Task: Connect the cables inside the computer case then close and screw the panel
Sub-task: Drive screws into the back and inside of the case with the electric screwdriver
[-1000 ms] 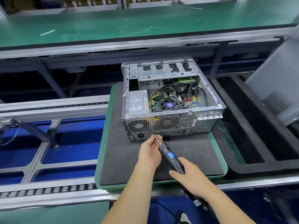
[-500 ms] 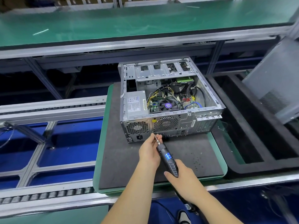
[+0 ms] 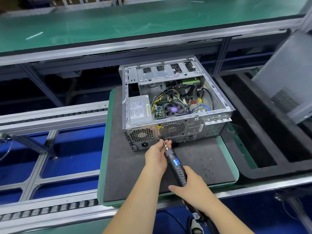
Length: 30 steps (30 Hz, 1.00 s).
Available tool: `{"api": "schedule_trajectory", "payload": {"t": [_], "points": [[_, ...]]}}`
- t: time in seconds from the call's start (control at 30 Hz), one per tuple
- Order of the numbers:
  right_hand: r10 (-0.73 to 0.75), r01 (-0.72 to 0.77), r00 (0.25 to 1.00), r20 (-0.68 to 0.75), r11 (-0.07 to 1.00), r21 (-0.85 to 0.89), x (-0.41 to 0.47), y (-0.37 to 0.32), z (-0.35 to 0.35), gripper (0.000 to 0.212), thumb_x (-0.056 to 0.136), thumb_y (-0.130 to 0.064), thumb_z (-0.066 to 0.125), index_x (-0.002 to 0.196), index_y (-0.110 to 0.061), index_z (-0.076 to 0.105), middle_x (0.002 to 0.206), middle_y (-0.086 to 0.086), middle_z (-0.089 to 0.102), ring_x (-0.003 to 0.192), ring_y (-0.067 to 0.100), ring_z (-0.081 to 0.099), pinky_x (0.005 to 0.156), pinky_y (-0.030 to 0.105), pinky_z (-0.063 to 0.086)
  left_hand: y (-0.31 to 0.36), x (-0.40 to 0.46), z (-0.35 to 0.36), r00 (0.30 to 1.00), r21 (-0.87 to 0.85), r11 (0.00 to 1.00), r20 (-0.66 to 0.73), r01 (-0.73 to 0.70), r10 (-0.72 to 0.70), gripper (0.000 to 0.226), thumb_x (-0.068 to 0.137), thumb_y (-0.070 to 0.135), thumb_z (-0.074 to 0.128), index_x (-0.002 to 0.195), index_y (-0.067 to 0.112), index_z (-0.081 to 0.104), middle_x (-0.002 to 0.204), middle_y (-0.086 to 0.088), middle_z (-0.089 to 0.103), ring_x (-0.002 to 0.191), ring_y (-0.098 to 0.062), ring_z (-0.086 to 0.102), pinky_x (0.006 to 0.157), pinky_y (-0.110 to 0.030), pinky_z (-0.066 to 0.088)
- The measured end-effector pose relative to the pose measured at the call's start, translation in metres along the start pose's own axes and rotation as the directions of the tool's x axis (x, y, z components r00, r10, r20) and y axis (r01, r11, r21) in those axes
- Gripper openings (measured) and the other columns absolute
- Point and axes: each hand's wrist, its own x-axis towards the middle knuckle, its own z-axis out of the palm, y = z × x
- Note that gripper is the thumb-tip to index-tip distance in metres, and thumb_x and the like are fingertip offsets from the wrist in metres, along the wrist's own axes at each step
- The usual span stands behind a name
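Behind both hands' grip (image 3: 166, 154), open case (image 3: 175, 105).

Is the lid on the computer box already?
No, the computer case is open on top, with its fan and cables showing inside.

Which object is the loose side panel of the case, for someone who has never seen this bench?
Start at the open computer case on the dark mat, then look to the far right edge. The side panel leans tilted there above a black foam tray: a flat grey sheet with a vent grille, the only one without components.
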Motion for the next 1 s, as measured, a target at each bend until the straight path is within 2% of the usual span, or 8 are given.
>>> {"api": "schedule_trajectory", "payload": {"t": [0.4,0.43,0.5,0.57,0.6,0.67,0.8,1.0], "points": [[0.009,-0.018,0.998,0.061,0.989,0.148,-0.004,-0.007,0.011,0.071,0.062,-0.046,0.083,0.122,-0.039,0.046,0.107,-0.013,0.063,0.091,0.003,0.065,0.067,0.011,0.052,0.003,-0.014,-0.004,0.981,0.229,0.958,-0.053,-0.170,0.187,0.007,0.096,0.003,0.059,0.095,0.000,0.065,0.093,-0.015,0.069,0.078,-0.021,0.068,0.076,-0.033,0.058],[0.014,-0.024,0.998,0.062,0.985,0.170,-0.003,-0.007,0.012,0.072,0.062,-0.045,0.084,0.123,-0.039,0.046,0.108,-0.013,0.064,0.092,0.004,0.065,0.070,0.014,0.055,0.007,-0.018,-0.008,0.949,0.440,0.858,-0.039,-0.265,0.313,0.006,0.093,0.006,0.061,0.091,0.005,0.067,0.090,-0.010,0.071,0.079,-0.020,0.068,0.080,-0.036,0.058],[0.029,-0.042,0.997,0.065,0.978,0.202,-0.004,-0.006,0.012,0.071,0.059,-0.047,0.084,0.119,-0.044,0.047,0.105,-0.011,0.065,0.086,0.007,0.067,0.068,0.020,0.057,0.024,-0.030,-0.017,0.697,0.851,0.186,0.257,-0.492,0.669,0.009,0.085,0.016,0.064,0.092,0.015,0.068,0.086,0.002,0.069,0.082,-0.016,0.063,0.082,-0.038,0.054],[0.051,-0.070,0.995,0.085,0.968,0.241,-0.004,-0.006,0.011,0.067,0.056,-0.047,0.085,0.112,-0.047,0.048,0.099,-0.004,0.067,0.072,0.012,0.068,0.058,0.024,0.056,0.058,-0.041,-0.016,0.296,0.679,-0.491,0.704,-0.545,0.646,0.029,0.074,0.021,0.064,0.103,0.021,0.062,0.096,0.006,0.062,0.091,-0.018,0.052,0.081,-0.034,0.040],[0.055,-0.080,0.994,0.098,0.960,0.267,-0.004,-0.005,0.012,0.065,0.057,-0.043,0.086,0.110,-0.047,0.049,0.097,0.000,0.067,0.065,0.013,0.067,0.055,0.025,0.055,0.078,-0.043,-0.008,0.197,0.545,-0.658,0.826,-0.519,0.529,0.040,0.069,0.022,0.064,0.108,0.023,0.058,0.104,0.006,0.058,0.099,-0.019,0.049,0.084,-0.033,0.033],[0.047,-0.078,0.993,0.109,0.951,0.300,-0.004,-0.006,0.014,0.059,0.064,-0.034,0.087,0.110,-0.043,0.051,0.094,0.006,0.066,0.056,0.011,0.064,0.051,0.026,0.054,0.117,-0.041,0.015,0.260,0.363,-0.800,0.928,-0.477,0.266,0.059,0.063,0.025,0.067,0.121,0.027,0.052,0.121,0.004,0.052,0.118,-0.023,0.044,0.095,-0.036,0.024],[0.043,-0.070,0.994,0.098,0.952,0.299,-0.006,-0.008,0.013,0.054,0.069,-0.028,0.085,0.111,-0.040,0.052,0.092,0.003,0.066,0.057,0.010,0.064,0.052,0.025,0.052,0.138,-0.019,0.048,0.677,0.248,-0.883,0.729,-0.400,-0.102,0.066,0.071,0.043,0.077,0.128,0.021,0.053,0.138,0.002,0.053,0.144,-0.020,0.026,0.115,-0.043,0.013],[0.036,-0.055,0.996,0.077,0.962,0.267,-0.004,-0.013,0.011,0.046,0.076,-0.020,0.077,0.109,-0.038,0.052,0.092,0.005,0.065,0.063,0.016,0.063,0.056,0.026,0.053,0.131,-0.004,0.039,0.619,0.282,-0.870,0.785,-0.405,-0.033,0.039,0.073,0.042,0.081,0.092,0.028,0.050,0.133,-0.009,0.054,0.138,-0.013,0.019,0.112,-0.041,0.013]]}}
